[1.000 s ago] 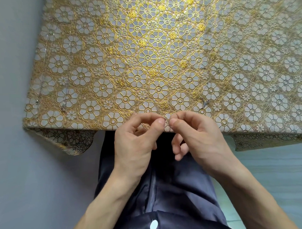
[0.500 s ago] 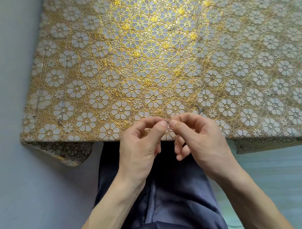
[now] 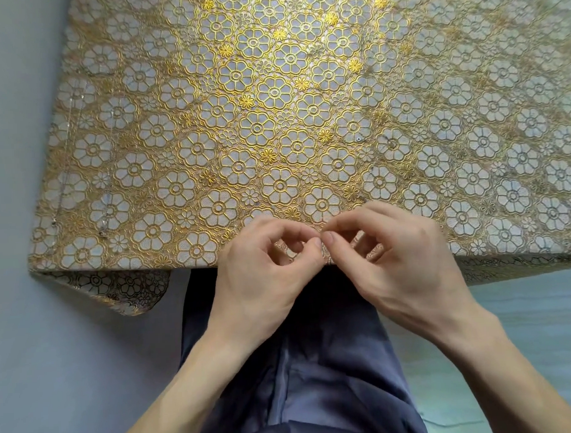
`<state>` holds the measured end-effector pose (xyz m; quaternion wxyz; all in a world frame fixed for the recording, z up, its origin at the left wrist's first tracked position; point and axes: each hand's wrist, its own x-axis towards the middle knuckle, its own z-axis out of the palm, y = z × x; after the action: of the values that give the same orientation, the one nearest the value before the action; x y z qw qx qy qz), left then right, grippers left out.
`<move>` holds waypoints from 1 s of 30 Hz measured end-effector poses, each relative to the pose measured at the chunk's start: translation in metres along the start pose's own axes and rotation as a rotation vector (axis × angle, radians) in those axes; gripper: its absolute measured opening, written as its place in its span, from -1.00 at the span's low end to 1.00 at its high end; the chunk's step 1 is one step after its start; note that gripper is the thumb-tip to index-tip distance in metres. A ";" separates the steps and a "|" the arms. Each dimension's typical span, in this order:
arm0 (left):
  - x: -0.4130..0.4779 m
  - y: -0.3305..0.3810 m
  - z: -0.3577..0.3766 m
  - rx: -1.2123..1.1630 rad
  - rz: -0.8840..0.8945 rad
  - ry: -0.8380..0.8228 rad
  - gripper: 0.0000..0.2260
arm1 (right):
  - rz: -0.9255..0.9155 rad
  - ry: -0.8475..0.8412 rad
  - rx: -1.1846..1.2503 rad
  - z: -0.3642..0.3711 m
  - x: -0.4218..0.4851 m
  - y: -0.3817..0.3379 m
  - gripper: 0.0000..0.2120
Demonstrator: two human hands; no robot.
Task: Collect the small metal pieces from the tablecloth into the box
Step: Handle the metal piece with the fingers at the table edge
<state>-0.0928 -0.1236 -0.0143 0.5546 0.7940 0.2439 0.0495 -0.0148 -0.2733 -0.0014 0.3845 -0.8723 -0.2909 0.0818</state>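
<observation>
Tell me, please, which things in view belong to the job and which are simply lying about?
Part of the job:
- left hand and right hand, fingers pinched together at the table edge
- tablecloth
- small metal piece lying on it
- the box is not in view

Just lying about:
- dark trousers
- grey floor
</observation>
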 end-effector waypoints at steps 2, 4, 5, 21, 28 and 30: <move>0.001 0.000 -0.002 0.086 0.027 -0.010 -0.92 | -0.038 -0.045 -0.057 -0.001 0.001 0.002 -0.90; 0.003 -0.001 -0.003 0.160 0.047 -0.019 -0.90 | -0.076 -0.089 -0.133 -0.001 0.002 0.002 -0.85; 0.003 -0.002 -0.003 0.195 0.058 -0.026 -0.89 | -0.093 -0.101 -0.174 -0.001 0.002 0.001 -0.83; 0.013 -0.004 -0.012 0.198 0.106 -0.140 -0.88 | 0.097 -0.310 0.116 0.006 0.001 0.011 -0.89; 0.023 -0.005 -0.020 0.257 0.229 -0.218 -0.88 | 0.424 -0.455 0.513 0.003 0.006 0.007 -0.82; 0.022 -0.005 -0.021 0.248 0.236 -0.192 -0.93 | 0.434 -0.442 0.530 0.002 0.007 0.008 -0.82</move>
<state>-0.0822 -0.0941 -0.0147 0.4636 0.8804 0.0994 0.0080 -0.0064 -0.2719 -0.0083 0.4978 -0.7456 -0.1446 0.4187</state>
